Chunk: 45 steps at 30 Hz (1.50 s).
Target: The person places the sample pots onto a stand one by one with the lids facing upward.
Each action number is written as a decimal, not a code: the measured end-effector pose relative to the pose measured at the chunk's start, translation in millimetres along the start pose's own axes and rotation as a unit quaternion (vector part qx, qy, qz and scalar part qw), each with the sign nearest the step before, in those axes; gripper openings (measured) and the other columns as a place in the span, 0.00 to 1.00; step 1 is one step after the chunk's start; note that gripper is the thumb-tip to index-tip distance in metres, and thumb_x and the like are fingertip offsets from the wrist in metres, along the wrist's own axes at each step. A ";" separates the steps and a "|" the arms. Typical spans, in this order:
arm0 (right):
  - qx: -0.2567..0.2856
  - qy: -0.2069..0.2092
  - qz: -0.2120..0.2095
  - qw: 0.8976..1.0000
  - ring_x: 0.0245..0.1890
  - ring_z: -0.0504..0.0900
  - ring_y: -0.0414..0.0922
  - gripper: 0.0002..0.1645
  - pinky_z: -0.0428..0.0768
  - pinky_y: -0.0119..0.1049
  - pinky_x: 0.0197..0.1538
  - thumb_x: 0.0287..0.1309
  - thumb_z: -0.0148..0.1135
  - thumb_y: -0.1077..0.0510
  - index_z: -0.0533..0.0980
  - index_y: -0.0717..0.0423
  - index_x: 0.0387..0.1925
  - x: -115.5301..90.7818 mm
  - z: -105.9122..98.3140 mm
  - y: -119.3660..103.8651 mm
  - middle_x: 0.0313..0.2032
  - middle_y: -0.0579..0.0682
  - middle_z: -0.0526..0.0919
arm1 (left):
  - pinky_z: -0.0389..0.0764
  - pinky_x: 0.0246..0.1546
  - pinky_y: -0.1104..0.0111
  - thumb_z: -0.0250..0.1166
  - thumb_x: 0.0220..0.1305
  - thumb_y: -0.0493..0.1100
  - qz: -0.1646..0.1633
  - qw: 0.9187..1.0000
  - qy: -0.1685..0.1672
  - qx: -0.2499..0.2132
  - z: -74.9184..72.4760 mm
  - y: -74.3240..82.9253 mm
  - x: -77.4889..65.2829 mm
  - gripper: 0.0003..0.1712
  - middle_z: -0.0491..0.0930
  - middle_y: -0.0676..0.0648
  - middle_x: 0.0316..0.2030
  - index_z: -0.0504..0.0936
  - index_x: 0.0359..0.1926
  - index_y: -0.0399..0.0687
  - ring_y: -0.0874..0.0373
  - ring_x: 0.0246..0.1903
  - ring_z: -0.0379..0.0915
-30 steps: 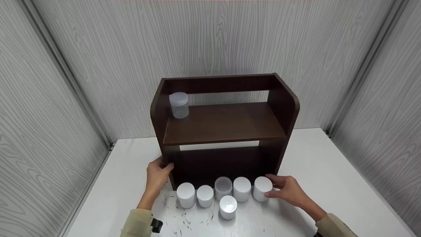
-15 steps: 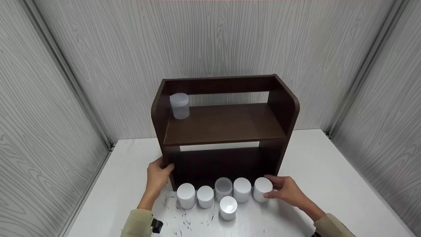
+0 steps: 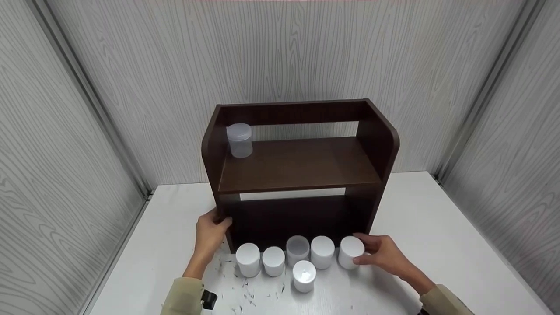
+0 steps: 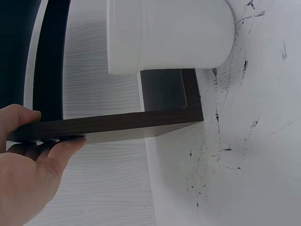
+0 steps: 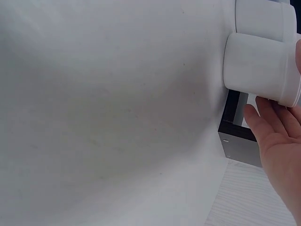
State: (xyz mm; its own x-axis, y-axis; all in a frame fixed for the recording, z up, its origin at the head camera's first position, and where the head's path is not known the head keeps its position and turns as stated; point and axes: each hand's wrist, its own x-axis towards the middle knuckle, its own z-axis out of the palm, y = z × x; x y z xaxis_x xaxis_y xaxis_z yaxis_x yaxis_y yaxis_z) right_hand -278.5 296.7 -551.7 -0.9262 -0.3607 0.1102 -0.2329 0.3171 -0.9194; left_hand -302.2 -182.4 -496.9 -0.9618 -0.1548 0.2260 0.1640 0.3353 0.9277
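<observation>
A dark brown two-tier wooden shelf (image 3: 302,164) stands on the white table. My left hand (image 3: 209,234) grips the front edge of its left side panel, thumb inside and fingers outside, as the panel (image 4: 127,123) in the left wrist view also shows. At the right end of a row of jars, my right hand (image 3: 388,255) holds a white lidded jar (image 3: 351,253), thumb at the front and fingers behind. That jar (image 5: 256,66) stands upright beside another white jar (image 5: 263,20) in the right wrist view.
Several more white jars, such as the leftmost jar (image 3: 248,260), line the shelf's front, including a translucent jar (image 3: 297,251). One shorter jar (image 3: 304,276) stands forward of them. A translucent jar (image 3: 240,142) sits on the upper tier's left. Wood-grain panels (image 3: 284,52) enclose the table (image 3: 175,205).
The right-hand jar has shifted very slightly to the right with my right hand, widening the gap to its neighbour. My left hand keeps its place on the shelf panel.
</observation>
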 end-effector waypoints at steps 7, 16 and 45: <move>-0.001 -0.002 -0.001 1.000 0.62 0.81 0.62 0.44 0.82 0.40 0.60 0.56 0.81 0.61 0.71 0.75 0.69 -2.5 -0.4 -0.7 0.65 0.70 0.77 | 0.83 0.57 0.55 0.65 0.71 0.37 -0.004 1.000 0.001 0.002 -0.1 -0.2 0.6 0.28 0.83 0.32 0.58 0.75 0.68 0.28 0.42 0.58 0.81; 0.027 -0.008 0.011 1.000 0.67 0.75 0.66 0.46 0.78 0.39 0.65 0.57 0.80 0.62 0.68 0.75 0.71 -6.1 0.0 2.2 0.68 0.71 0.72 | 0.83 0.57 0.55 0.64 0.70 0.36 0.000 1.000 0.004 0.005 1.2 -1.0 -1.7 0.29 0.81 0.30 0.59 0.74 0.68 0.26 0.39 0.59 0.80; 0.042 -0.022 0.008 0.999 0.61 0.83 0.49 0.45 0.80 0.33 0.61 0.56 0.79 0.63 0.69 0.76 0.70 -5.8 -1.5 4.8 0.65 0.67 0.78 | 0.83 0.57 0.54 0.64 0.72 0.37 0.001 1.000 -0.007 -0.008 -0.5 -3.1 1.5 0.29 0.81 0.30 0.60 0.73 0.70 0.27 0.41 0.59 0.81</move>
State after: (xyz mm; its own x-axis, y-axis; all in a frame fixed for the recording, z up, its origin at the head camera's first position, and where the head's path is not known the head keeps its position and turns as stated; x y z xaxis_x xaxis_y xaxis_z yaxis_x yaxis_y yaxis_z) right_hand -274.8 301.7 -556.2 -0.9150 -0.3955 0.0800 -0.1904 0.2484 -0.9498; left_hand -304.0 -184.1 -499.4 -0.9644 -0.1422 0.2231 0.1684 0.3204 0.9322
